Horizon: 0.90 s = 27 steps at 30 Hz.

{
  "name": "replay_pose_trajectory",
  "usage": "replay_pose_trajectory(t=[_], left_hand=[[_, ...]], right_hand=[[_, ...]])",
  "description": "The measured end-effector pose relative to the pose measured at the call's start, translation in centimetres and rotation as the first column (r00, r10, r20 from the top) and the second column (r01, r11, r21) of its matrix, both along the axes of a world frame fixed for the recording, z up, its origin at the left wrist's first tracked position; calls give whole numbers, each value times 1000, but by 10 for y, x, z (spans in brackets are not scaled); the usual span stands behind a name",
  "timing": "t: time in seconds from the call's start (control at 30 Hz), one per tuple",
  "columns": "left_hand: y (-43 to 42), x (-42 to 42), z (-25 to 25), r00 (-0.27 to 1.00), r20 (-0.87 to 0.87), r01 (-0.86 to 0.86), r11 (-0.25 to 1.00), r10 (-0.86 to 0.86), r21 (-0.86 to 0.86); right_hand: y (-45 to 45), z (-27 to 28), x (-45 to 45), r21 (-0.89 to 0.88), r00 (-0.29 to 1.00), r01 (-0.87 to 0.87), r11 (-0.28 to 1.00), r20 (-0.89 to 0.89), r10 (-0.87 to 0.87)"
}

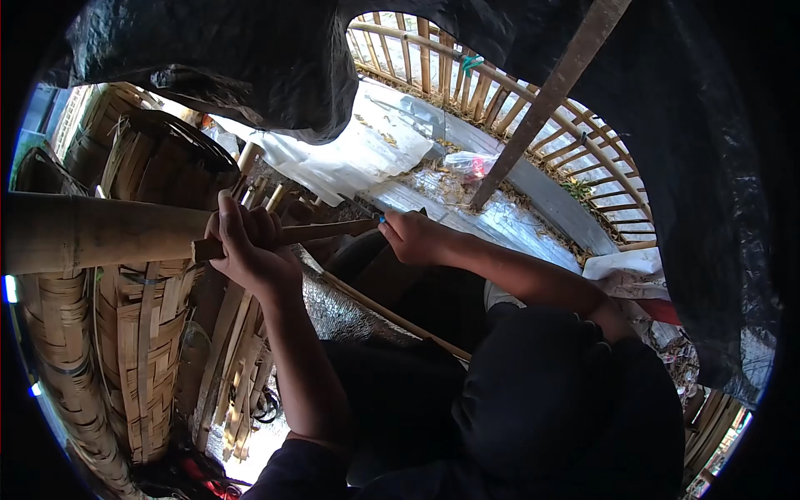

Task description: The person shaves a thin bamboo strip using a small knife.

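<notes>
My left hand is closed around a split bamboo strip, beside the end of a thick bamboo pole that comes in from the left. The strip's cut end sticks out below my left thumb, and its other end reaches my right fist. My right hand is closed; a small blue bit shows at its front and a dark tip behind the knuckles. What my right fingers grip is mostly hidden. Under my hands, a thin bamboo strip slants across my dark-clothed lap.
Tall woven bamboo baskets stand at the left, with split bamboo pieces leaning next to them. Black plastic sheeting hangs overhead. A slanting post stands ahead, before a curved bamboo fence. A clear plastic bag lies on the ground.
</notes>
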<state>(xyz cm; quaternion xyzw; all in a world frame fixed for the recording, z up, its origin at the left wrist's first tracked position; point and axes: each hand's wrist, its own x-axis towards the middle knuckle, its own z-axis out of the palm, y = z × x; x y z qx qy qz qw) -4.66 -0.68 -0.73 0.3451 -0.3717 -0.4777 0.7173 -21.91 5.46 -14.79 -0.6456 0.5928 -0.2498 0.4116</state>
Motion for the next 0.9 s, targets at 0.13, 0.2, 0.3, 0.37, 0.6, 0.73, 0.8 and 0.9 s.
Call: replay_pose_trajectory(t=[0.13,0.2,0.3,0.37,0.6,0.73,0.8,0.9], left_hand=[[-3,11,-10,987,-34,151,983,-156,-108],[-6,15,-16,950,-128,256,946,-284,-199],[-7,15,-14,880,-200,360,879,-431,-312],[-6,15,-11,873,-192,374,868,-449,-328],[-8,14,-9,841,-203,453,858,-501,-243],[-10,11,-10,821,-216,475,843,-528,-252],[-16,12,-17,835,-166,476,841,-524,-258],[-16,11,-19,869,-67,462,852,-490,-245]], right_hand=[[7,-13,-5,10,999,25,1000,40,-26],[10,-15,-10,60,998,28,998,53,-31],[12,-16,-13,20,999,36,999,4,-36],[11,-12,-13,81,997,60,995,-53,-56],[9,-10,-14,58,999,41,997,-28,-39],[11,-12,-15,48,998,52,997,-19,-51],[13,-18,-16,31,998,57,998,-15,-56],[14,-30,-17,-10,996,90,996,-10,-90]])
